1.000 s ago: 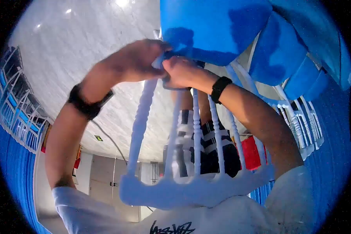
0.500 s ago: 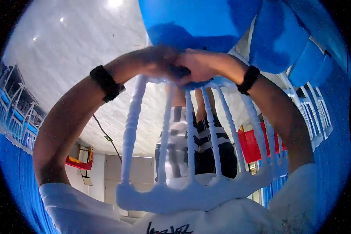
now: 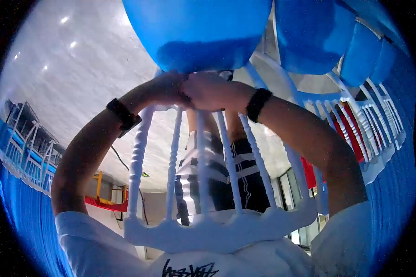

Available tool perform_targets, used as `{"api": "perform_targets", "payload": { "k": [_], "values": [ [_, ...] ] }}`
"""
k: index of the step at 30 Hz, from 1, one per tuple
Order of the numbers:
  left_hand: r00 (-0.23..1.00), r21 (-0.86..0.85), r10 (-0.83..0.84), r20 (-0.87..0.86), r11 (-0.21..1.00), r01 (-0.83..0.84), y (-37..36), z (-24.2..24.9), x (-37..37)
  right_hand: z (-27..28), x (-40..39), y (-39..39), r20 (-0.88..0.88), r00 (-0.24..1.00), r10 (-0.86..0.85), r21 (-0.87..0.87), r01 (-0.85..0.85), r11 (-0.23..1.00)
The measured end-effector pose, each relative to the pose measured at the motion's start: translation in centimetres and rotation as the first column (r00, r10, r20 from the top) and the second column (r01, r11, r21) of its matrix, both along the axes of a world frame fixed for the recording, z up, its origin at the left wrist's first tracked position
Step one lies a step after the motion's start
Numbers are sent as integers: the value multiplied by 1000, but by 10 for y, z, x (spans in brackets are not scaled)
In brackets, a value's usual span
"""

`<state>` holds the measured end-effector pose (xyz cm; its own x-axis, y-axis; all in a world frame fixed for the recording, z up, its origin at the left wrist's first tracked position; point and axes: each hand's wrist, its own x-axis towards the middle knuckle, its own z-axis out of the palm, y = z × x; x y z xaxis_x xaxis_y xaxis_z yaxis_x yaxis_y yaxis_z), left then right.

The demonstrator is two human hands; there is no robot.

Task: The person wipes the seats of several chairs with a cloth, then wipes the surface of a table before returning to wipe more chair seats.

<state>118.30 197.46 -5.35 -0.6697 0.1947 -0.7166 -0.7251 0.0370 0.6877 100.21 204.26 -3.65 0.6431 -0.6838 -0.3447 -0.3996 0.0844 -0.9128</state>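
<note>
My left hand (image 3: 169, 88) and my right hand (image 3: 210, 91) meet below a blue chair cushion (image 3: 198, 27). The right one overlaps the left, and their fingers look bent and pressed together. A small dark and white thing (image 3: 226, 75) shows just beyond the right hand; what the fingers grip is hidden. My arms circle the white chair back (image 3: 217, 233), whose rail lies against my shirt. Its turned spindles (image 3: 174, 161) run from that rail up towards my hands.
More blue cushions (image 3: 309, 37) and white chairs (image 3: 374, 120) line the right side. Stacked chairs (image 3: 32, 147) stand at the far left. Beyond the spindles are legs in striped shorts (image 3: 198, 184) and the pale floor (image 3: 88, 60). Red cloth (image 3: 106, 204) hangs at lower left.
The view has shifted, and the blue cushions appear further left. My hands have come slightly left, and my right hand now covers more of my left. The dark patch between them no longer shows.
</note>
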Motion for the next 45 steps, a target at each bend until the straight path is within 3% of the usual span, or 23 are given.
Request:
{"api": "perform_targets", "payload": {
  "k": [3,5,8,9,11,12,14,15,17,20,23,24,25,27,29,30,32,36,37,39,41,42,45],
  "values": [
    [916,-81,374,-148,918,-388,-26,7,-20,-3,-47,-22,100,964,-245,25,244,970],
    [759,-150,535,-370,772,-618,-60,54,-34,23,-87,-55,-29,963,-268,153,269,951],
    [849,-560,33,-527,738,-376,-102,27,-38,53,-128,-81,-115,965,-236,277,259,925],
    [926,-568,52,-373,776,-272,-112,16,-41,34,-135,-76,-160,944,-289,66,302,951],
    [998,-507,57,-29,860,-64,-121,-3,-52,0,-136,-67,-197,885,-423,-343,341,875],
    [986,-385,146,-83,908,-167,-117,-16,-50,-6,-146,-74,-443,844,-302,-244,211,947],
    [927,-121,338,-160,926,-358,-107,-46,-45,21,-118,-80,-433,833,-343,-195,285,938],
    [957,-64,282,74,959,-278,-119,0,-54,32,-107,-78,-434,825,-363,-166,323,932],
    [946,-32,323,-35,946,-324,-100,13,-44,24,-98,-65,-406,867,-289,-389,122,913],
    [969,-6,170,-180,985,-174,-93,32,-32,4,-92,-41,-502,846,-178,-228,69,971],
    [969,77,191,-157,980,-181,-87,51,-22,-4,-101,-25,-394,914,-100,9,113,994],
    [992,3,59,-111,998,-59,-89,60,-15,0,-109,-23,-307,951,-43,75,69,995],
    [952,-41,238,-190,967,-250,-78,64,3,9,-115,-26,-212,977,13,135,16,991],
    [892,-233,303,-335,891,-390,-62,61,22,35,-124,-51,-103,990,94,362,-51,931],
    [860,-131,483,-164,854,-504,-76,70,23,48,-137,-64,27,1000,-1,579,-15,816],
    [828,-92,556,-70,823,-561,-83,72,24,35,-145,-62,83,988,-133,507,73,859],
    [814,-429,536,-224,695,-576,-85,39,35,14,-154,-67,-248,956,-156,73,179,981],
    [689,-760,524,-501,116,-640,-87,23,16,12,-122,-77,-446,738,-506,-480,280,831],
    [748,-810,485,-453,127,-573,-79,23,13,10,-116,-70,-418,825,-380,-446,178,877],
    [890,-778,142,-434,438,-450,-61,25,18,-7,-106,-39,-345,933,-100,-383,-43,923],
    [833,-590,116,-541,654,-474,-30,3,5,-31,-100,-16,-373,900,226,-445,-387,807],
    [848,-781,-267,-457,576,-240,-23,-1,6,-44,-100,-7,-464,834,297,-444,-510,737],
    [883,-883,-303,-359,416,-217,-16,-34,9,-78,-111,-17,-501,795,342,-539,-596,596]
  ]
}}
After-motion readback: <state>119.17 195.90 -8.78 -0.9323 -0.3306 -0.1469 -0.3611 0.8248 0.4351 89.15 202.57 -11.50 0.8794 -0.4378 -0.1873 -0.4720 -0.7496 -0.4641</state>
